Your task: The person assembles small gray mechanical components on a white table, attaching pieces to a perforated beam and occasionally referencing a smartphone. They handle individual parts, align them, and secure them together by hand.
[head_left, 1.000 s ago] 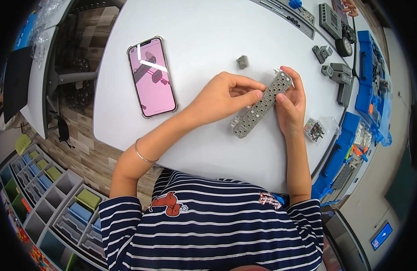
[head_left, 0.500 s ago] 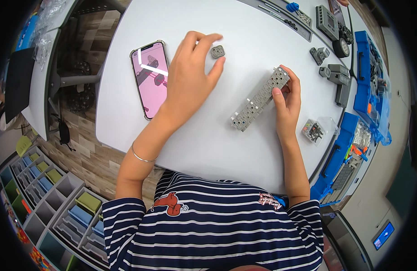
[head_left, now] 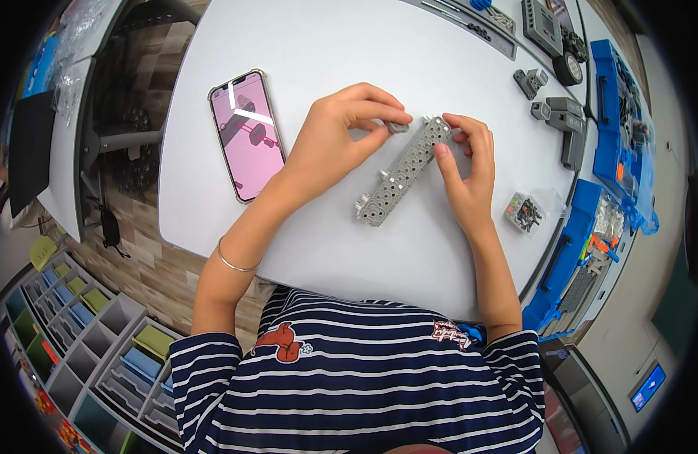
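Note:
A long grey perforated building-block beam [head_left: 406,171] with small white pegs lies tilted across the white table in front of me. My right hand [head_left: 470,166] curls around its far end, with the thumb against its right side. My left hand [head_left: 349,136] pinches a small grey connector block [head_left: 398,127] between thumb and fingers. That block is just left of the beam's far end; the fingers hide part of it. Left of my left forearm lies a phone [head_left: 247,136] whose pink screen shows a picture of grey parts.
On the right stand a clear box of small pegs [head_left: 524,213], grey motor-like parts [head_left: 565,121], a grey control unit [head_left: 542,30] and a black wheel [head_left: 567,69]. Blue storage cases [head_left: 564,257] line the right edge. A grey tray [head_left: 470,23] with rods lies at the back.
My left hand has picked the small grey block off the table and moved it right, toward the beam. The beam has shifted left and nearer to that block, with my right hand at its far end.

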Demonstrator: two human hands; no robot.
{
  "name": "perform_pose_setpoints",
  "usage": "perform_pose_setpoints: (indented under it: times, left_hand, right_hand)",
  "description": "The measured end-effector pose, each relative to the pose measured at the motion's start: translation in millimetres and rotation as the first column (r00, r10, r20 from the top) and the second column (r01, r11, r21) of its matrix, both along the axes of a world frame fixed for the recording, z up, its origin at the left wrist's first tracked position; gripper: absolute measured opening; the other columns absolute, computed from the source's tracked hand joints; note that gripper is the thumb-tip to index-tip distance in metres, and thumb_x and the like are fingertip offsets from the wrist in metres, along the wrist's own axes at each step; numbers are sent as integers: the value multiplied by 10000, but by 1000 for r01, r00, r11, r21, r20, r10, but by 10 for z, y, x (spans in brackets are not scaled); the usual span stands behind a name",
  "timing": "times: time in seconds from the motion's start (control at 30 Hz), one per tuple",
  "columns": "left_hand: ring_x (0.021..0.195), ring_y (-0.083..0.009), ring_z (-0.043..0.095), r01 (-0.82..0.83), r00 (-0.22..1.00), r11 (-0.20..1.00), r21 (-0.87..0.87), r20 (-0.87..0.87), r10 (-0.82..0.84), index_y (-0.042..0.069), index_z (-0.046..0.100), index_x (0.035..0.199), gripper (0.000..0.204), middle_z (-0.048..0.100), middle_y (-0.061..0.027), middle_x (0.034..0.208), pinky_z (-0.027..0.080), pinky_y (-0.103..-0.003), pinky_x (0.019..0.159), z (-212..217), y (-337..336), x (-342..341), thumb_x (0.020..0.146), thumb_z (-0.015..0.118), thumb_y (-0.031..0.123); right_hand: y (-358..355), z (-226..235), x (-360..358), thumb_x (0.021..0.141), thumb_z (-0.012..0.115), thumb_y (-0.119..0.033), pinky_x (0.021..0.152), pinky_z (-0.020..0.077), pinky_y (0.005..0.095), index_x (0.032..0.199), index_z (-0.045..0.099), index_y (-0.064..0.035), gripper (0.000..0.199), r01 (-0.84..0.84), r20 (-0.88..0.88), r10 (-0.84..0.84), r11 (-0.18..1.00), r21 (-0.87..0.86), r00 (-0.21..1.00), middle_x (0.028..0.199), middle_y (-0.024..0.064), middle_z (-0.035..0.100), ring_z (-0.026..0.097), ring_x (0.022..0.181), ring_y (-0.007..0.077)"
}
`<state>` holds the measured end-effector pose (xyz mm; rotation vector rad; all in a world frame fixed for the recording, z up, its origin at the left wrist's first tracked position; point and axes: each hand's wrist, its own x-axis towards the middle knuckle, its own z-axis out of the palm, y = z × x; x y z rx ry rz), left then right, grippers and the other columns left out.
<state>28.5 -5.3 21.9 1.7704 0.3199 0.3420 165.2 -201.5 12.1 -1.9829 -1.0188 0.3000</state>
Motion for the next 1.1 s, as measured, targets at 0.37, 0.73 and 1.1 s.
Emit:
perform_pose_setpoints:
  times: [0.37, 0.73, 1.1]
  left_hand:
    - [1213, -228, 662, 122, 990, 955, -269, -34, -136, 3, 729, 1274, 353, 646, -119, 1309, 599, -349, 1030, 109, -130, 13, 941, 638, -73]
    - [1281, -266, 640, 116, 993, 901, -418, 18, -120, -64, 680, 1233, 322, 662, -154, 1263, 563, -394, 1091, 72, -102, 26, 923, 608, -117]
    - [1130, -175, 687, 56, 996, 879, -474, -39, -84, -42, 723, 1166, 256, 732, -116, 1173, 550, -328, 1010, 18, -69, -7, 934, 615, -46]
  right_hand:
    - [-41, -66, 55, 919, 707, -133, 897, 450, 327, 1251, 675, -81, 337, 3, -69, 5, 994, 114, 998, 1238, 68, 622, 571, 1046, 190]
    - [-32, -119, 84, 887, 685, 28, 883, 525, 311, 1251, 658, -15, 368, 22, -222, 38, 965, 260, 974, 1204, 112, 619, 627, 1019, 196]
    - [-27, -97, 62, 926, 667, 57, 937, 514, 314, 1189, 668, 14, 266, -14, -206, 59, 977, 211, 977, 1222, 116, 585, 596, 1058, 186]
